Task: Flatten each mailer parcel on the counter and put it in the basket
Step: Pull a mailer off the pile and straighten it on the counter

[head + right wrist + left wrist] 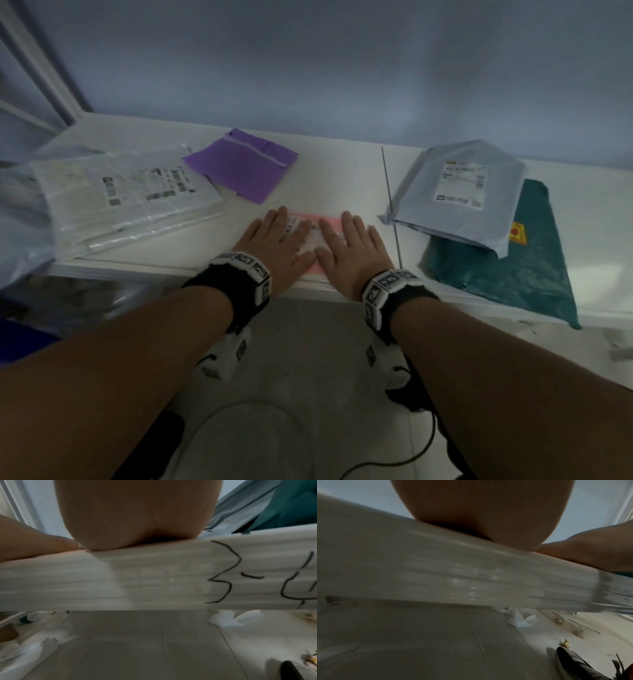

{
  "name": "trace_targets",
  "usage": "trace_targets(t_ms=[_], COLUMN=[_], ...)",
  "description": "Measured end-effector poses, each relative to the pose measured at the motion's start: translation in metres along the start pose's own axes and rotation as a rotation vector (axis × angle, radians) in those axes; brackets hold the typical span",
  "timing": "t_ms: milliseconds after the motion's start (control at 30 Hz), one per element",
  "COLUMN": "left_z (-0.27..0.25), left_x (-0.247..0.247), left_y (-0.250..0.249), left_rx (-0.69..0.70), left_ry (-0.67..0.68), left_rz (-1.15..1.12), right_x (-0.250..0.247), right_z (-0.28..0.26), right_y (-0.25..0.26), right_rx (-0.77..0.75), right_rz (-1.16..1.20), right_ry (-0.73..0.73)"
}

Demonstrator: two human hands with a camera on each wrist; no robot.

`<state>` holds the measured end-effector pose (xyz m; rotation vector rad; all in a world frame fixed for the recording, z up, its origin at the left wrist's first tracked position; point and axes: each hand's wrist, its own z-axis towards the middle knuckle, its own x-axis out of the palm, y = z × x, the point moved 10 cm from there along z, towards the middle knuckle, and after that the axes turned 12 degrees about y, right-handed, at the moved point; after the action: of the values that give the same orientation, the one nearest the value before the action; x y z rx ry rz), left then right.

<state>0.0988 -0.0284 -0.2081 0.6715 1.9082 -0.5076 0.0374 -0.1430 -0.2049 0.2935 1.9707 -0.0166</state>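
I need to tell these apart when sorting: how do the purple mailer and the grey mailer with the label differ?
The purple mailer shows no label; the grey mailer carries a printed one. Purple lies directly on the counter; grey overlaps a teal mailer. Neither is touched.

Both palms hide most of the pink mailer (pixel 330 222); the clear bag (pixel 20 219) runs off the frame's left edge.

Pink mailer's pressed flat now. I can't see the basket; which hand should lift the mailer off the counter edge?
Either: left hand and right hand both lie flat on the pink mailer. Slight lean to the right: its thumb sits nearer the mailer's front edge. No basket shows, so direction can't decide.
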Motion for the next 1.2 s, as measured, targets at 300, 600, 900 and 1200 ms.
trace_targets(t_ms=[300,600,900,1200], left_z=[-0.008,-0.033,-0.039,-0.045], left_x=[0.001,0.008,-0.041,-0.106], left_y=[0.011,0.027,0.024,0.052], left_rx=[0.030,0.068,0.136,0.098], left_ry=[0.076,0.161,0.117,-0.140], left_rz=[0.012,0.108,-0.185,-0.681], right_x=[-0.001,-0.014,-0.053,-0.122], right_z=[-0.011,-0.036,-0.038,-0.044], right_y=[0.002,0.000,0.002,-0.045], right_rx=[-0.038,-0.229,-0.255,-0.130], right_rz=[0.010,0.030,0.286,0.930], right_ry=[-0.012,-0.078,0.057,-0.227])
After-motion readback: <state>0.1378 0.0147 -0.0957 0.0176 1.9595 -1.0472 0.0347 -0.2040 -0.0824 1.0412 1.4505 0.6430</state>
